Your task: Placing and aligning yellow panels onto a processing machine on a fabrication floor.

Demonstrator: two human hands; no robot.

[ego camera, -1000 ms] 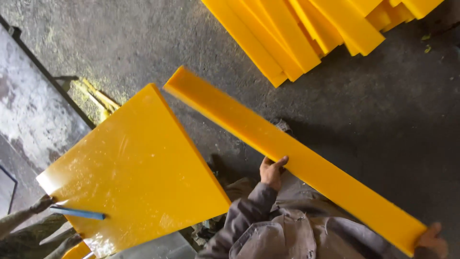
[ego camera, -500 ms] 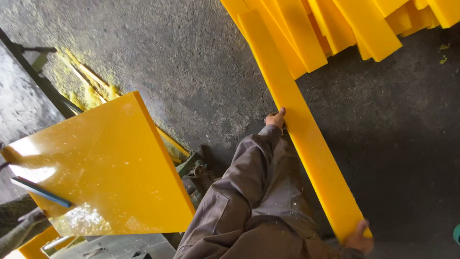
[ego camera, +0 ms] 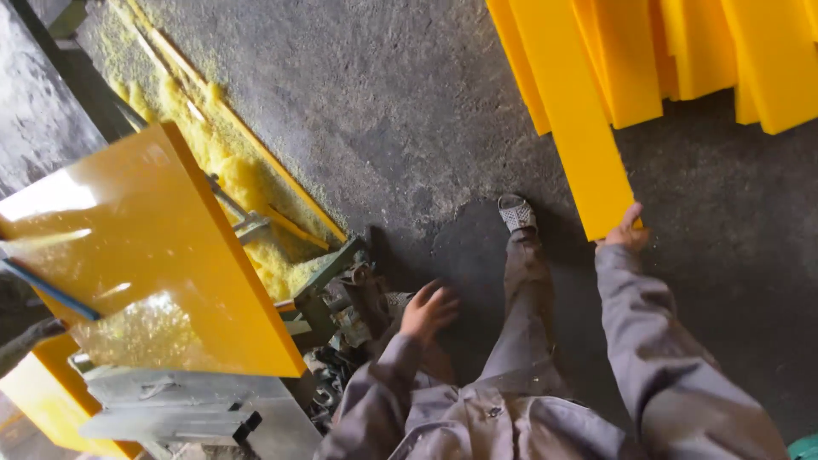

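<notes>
A long yellow plank (ego camera: 571,111) lies slanted on the dark floor, its far end resting on a pile of similar yellow planks (ego camera: 707,51) at the top right. My right hand (ego camera: 626,232) grips the plank's near end, with the grey sleeve stretched out towards it. Holding nothing, my left hand (ego camera: 429,311) hangs with its fingers spread above my left knee, close to the machine's greasy metal parts (ego camera: 349,290). My foot in a grey sandal (ego camera: 516,213) stands just left of the plank's end.
A large glossy yellow sheet (ego camera: 145,255) lies tilted on a metal machine table (ego camera: 187,409) at the left. Yellow sawdust (ego camera: 230,170) covers a rail beside it. At the lower left edge, another person's hand (ego camera: 30,341) is next to a blue rod (ego camera: 47,290).
The plank has swung from across my body to pointing away onto the pile and has come down. My left hand let go of it and dropped; my right hand stayed on its end.
</notes>
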